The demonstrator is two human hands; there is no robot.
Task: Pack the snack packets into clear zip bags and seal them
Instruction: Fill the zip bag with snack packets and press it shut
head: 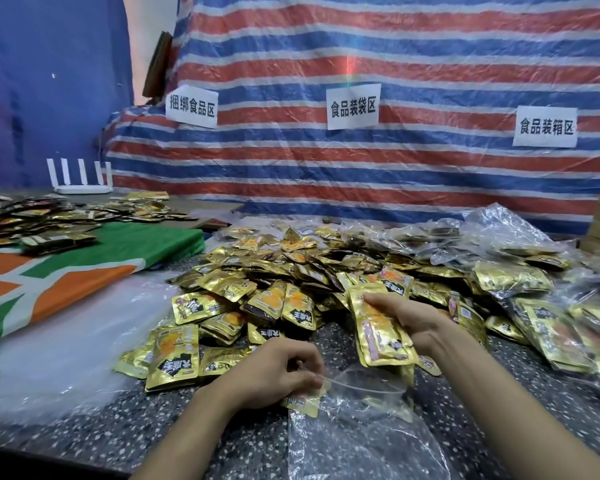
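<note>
My right hand (414,318) grips a stack of gold snack packets (378,332), tilted with the lower end over the mouth of a clear zip bag (357,427) that lies on the speckled table. My left hand (281,370) pinches the bag's left rim and holds the mouth open; a gold packet (302,403) lies under that hand. A big heap of loose gold packets (291,271) spreads across the table behind both hands.
Filled clear bags of packets (534,289) pile up at the right. A green, orange and white cloth (84,268) with more packets (32,220) lies at the left, a clear plastic sheet (66,341) beside it. A white router (82,183) and striped tarp (361,168) stand behind.
</note>
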